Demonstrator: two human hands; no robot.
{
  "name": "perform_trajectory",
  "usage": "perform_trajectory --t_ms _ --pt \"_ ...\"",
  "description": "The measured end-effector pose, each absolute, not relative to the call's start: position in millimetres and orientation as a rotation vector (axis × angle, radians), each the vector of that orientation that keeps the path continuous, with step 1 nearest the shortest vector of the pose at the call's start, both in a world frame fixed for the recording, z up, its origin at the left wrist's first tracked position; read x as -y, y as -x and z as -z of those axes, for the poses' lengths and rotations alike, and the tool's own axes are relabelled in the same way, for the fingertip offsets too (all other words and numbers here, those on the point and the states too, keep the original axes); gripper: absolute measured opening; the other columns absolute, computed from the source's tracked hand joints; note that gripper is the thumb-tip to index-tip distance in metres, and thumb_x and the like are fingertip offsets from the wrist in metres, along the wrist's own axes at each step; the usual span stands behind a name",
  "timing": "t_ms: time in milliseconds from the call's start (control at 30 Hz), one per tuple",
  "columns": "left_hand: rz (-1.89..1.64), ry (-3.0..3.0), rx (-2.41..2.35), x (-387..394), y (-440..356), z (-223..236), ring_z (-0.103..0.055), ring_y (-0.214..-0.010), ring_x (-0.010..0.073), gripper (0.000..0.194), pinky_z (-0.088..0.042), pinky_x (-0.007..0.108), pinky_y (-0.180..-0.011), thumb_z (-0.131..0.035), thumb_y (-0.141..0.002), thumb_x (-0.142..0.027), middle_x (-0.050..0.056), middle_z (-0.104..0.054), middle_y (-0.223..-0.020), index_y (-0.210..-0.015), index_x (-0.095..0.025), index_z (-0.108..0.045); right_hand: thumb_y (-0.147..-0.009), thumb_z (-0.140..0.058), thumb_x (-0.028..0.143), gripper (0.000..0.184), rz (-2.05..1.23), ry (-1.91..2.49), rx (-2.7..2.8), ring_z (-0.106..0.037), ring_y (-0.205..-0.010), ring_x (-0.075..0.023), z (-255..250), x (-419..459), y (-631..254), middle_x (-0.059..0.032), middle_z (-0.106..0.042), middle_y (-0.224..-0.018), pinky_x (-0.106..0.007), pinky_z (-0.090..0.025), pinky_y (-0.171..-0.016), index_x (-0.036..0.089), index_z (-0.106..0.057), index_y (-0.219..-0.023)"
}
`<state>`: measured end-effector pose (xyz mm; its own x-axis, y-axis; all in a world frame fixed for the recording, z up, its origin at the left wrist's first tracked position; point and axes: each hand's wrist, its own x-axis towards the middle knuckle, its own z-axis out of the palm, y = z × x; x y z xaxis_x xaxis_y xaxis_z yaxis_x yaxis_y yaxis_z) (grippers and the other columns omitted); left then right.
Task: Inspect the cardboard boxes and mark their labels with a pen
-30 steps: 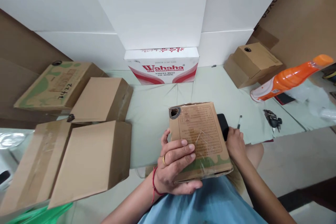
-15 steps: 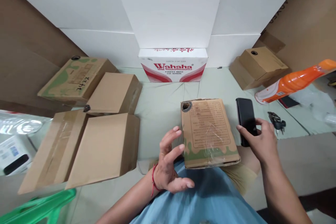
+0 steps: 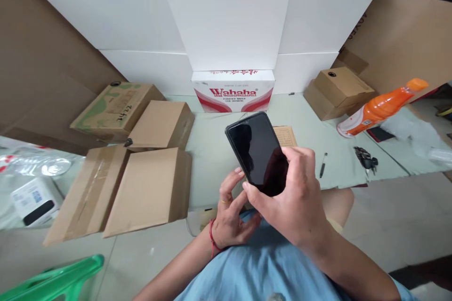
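A black smartphone (image 3: pixel 259 155) is gripped by its sides in my right hand (image 3: pixel 298 193), held up with its dark, reflective screen facing me. Behind the phone lies a small cardboard box (image 3: pixel 286 135); only a printed upper corner of it shows. My left hand (image 3: pixel 233 214), with a red string on the wrist, is beside the phone's lower left edge. Its fingers are apart and partly bent, and I cannot tell whether a fingertip touches the phone.
Several cardboard boxes (image 3: pixel 144 188) stand at the left, and another box (image 3: pixel 341 91) at the back right. A white Wahaha carton (image 3: pixel 233 91) is at the back. To the right are an orange bottle (image 3: pixel 381 109), keys (image 3: pixel 367 160) and a pen (image 3: pixel 323 165). A green stool (image 3: pixel 60 280) is lower left.
My right hand has lifted the phone from beside the small box and brought it left, in front of the box. My left hand has left the box, its fingers now apart.
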<state>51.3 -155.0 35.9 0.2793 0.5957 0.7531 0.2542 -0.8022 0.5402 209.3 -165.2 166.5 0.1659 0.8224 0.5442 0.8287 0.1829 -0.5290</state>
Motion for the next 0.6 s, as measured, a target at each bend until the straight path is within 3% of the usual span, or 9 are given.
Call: perform_trajectory --t_ms 133,333,433,600 --pt "-1.573 -2.277 -0.801 157 -49 -33 -0.052 -0.151 0.0387 0.065 -0.056 0.066 -0.116 -0.069 -0.098 -0.026 0.018 -0.047 -0.161 -0.161 -0.031 -0.053 -0.085 -0.081 0.047 0.065 0.021 1.611 1.634 -0.066 -0.112 -0.0345 -163 166 -210 -0.0142 -0.057 -0.123 -0.053 -0.068 -0.082 0.023 -0.047 -0.135" --pt "-1.567 -2.297 -0.794 159 -50 -32 -0.052 -0.153 0.0369 0.066 -0.057 0.062 -0.119 -0.067 -0.102 -0.026 0.02 -0.047 -0.16 -0.165 -0.029 -0.048 -0.084 -0.082 0.05 0.069 0.05 1.616 1.637 -0.066 -0.112 -0.034 -158 166 -207 -0.0152 -0.057 -0.127 -0.052 -0.068 -0.08 0.022 -0.047 -0.137" --pt "-1.573 -2.321 -0.832 157 -50 -35 -0.051 -0.155 0.0359 0.06 -0.056 0.058 -0.121 -0.07 -0.104 -0.028 0.019 -0.048 -0.159 -0.161 -0.027 -0.052 -0.084 -0.082 0.05 0.067 0.016 1.586 1.617 -0.066 -0.114 -0.0333 -160 167 -208 -0.0149 -0.058 -0.127 -0.052 -0.067 -0.084 0.023 -0.049 -0.136" --pt "-1.654 -2.388 -0.915 146 -27 -37 -0.053 -0.153 0.0365 0.048 -0.055 0.062 -0.12 -0.072 -0.104 -0.033 0.015 -0.052 -0.152 -0.15 -0.031 -0.059 -0.08 -0.085 0.062 0.074 -0.053 1.656 1.382 -0.068 -0.102 -0.0291 -162 176 -256 -0.0115 -0.061 -0.121 -0.049 -0.064 -0.085 0.022 -0.055 -0.135"
